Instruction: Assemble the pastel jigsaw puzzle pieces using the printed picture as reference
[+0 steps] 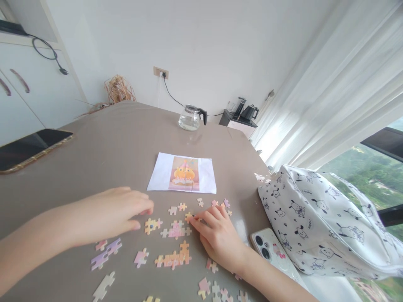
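My right hand (218, 235) has its fingertips on a small orange puzzle piece (188, 217) at the table's middle; the thumb is mostly hidden. To the left, my left hand (126, 212) hangs over the table, thumb and bent fingers apart, holding nothing. Just beyond its thumb lies a joined yellow cluster (152, 225). Between the hands sits a pink cluster (176, 230), with an orange joined strip (174, 259) nearer me. Lilac joined pieces (106, 253) lie below my left wrist. A paper sheet with a printed cartoon picture (185, 174) lies beyond the pieces.
A glass pot (189, 118) with clear liquid stands at the table's far side. At far left rests a tablet-like dark device (34, 147). A phone (273, 251) and a white cartoon-print bag (317, 218) flank my right forearm. Loose pieces (217, 291) lie near the front.
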Tool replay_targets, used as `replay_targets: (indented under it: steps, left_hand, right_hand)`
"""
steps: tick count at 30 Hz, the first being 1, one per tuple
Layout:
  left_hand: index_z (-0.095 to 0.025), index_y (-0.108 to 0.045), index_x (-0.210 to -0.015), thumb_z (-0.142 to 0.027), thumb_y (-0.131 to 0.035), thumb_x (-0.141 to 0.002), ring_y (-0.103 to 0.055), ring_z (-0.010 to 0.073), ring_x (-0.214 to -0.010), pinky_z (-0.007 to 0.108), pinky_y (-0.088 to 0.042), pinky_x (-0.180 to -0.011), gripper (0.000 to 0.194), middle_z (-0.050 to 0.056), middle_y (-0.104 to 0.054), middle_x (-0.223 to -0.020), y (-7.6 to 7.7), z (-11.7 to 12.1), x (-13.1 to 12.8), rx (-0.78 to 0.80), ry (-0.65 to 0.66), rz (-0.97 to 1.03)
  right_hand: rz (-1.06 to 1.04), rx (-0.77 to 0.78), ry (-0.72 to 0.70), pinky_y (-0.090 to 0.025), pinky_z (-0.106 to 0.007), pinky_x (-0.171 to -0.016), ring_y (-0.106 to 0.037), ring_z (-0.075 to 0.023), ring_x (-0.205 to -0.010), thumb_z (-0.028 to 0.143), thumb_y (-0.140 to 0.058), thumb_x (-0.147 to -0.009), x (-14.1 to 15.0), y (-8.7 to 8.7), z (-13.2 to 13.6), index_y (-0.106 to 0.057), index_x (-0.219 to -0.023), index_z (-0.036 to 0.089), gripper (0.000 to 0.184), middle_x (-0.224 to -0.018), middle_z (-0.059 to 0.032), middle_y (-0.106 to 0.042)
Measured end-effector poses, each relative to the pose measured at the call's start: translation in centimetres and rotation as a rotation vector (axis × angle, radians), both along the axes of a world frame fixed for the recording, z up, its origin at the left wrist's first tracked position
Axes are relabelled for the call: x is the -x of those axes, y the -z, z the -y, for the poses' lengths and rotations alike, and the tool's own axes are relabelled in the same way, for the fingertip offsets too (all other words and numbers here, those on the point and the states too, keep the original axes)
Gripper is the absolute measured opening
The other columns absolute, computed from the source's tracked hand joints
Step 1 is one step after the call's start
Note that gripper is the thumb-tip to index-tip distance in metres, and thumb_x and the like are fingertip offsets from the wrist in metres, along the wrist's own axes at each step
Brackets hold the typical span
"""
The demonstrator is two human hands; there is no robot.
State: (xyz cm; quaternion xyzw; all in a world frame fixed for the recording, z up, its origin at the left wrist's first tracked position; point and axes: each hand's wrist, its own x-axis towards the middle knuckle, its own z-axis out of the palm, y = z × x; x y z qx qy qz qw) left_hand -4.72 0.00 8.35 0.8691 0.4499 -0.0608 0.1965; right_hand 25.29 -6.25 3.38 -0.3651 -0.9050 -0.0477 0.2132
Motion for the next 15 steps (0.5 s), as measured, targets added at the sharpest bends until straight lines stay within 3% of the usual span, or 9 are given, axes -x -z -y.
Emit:
replay_targets:
  steps: [3,9,15]
  left_hand:
    - [-0.034,-0.065,-0.100,-0.015,-0.062,-0.081,-0.057,0.0246,-0.099,0.032,-0.037,-0.077,0.027,-0.003,-0.065,-0.106,-0.2,0.7,-1.5,0.050,0.005,-0.074]
    - [-0.020,-0.062,-0.090,-0.017,-0.069,-0.082,-0.057,0.0267,-0.088,0.035,-0.033,-0.076,0.011,0.003,-0.061,-0.093,-0.7,1.8,-3.9,0.017,-0.001,-0.174]
    - [-0.020,-0.058,-0.084,-0.013,-0.060,-0.083,-0.059,0.0234,-0.083,0.032,-0.033,-0.070,0.008,0.002,-0.061,-0.087,0.5,1.4,-3.2,0.036,-0.011,-0.107]
  right_hand:
    - [0.012,-0.010,-0.002,-0.036,-0.046,-0.098,-0.050,-0.0227,-0.085,0.001,-0.046,-0.087,-0.1,0.1,0.0,-0.064,-0.120,0.015,0.040,-0.099,-0.0067,-0.067]
    - [0.033,-0.028,-0.007,-0.038,-0.047,-0.099,-0.052,-0.0223,-0.085,0.001,-0.045,-0.088,-0.1,0.2,-0.1,-0.063,-0.121,0.015,0.040,-0.098,-0.0069,-0.067]
    - [0.028,0.001,-0.008,-0.041,-0.047,-0.096,-0.054,-0.0222,-0.086,0.000,-0.045,-0.088,-0.1,0.1,0.0,-0.063,-0.120,0.015,0.040,-0.099,-0.0078,-0.067]
